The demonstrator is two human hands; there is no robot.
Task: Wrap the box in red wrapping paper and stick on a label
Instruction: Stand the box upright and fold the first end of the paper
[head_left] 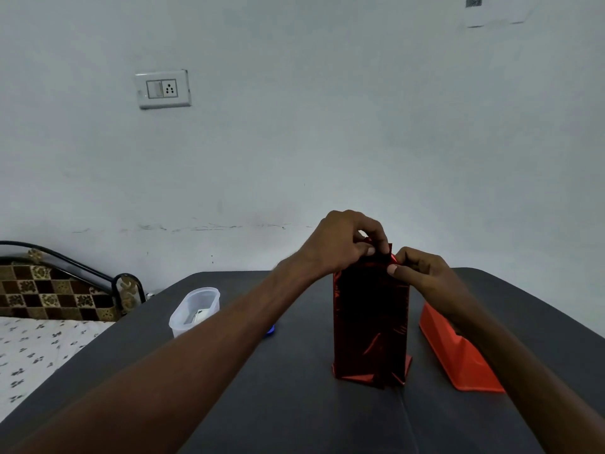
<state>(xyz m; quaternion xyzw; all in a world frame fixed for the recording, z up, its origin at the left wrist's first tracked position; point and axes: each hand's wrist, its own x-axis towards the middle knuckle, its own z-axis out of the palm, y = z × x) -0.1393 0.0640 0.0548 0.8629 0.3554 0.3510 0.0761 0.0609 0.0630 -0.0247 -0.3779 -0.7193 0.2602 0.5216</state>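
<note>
A tall box wrapped in shiny red paper stands upright on the dark grey table, a little right of centre. Loose paper flares out at its foot. My left hand is over the box's top end, and its thumb and fingers pinch the paper folds there. My right hand pinches the top right corner of the paper with thumb and forefinger. The top face of the box is hidden behind my fingers. No label is visible.
An orange plastic object lies on the table right of the box, under my right forearm. A translucent white container stands at the left, a small blue thing beside it. A bed borders the table's left edge.
</note>
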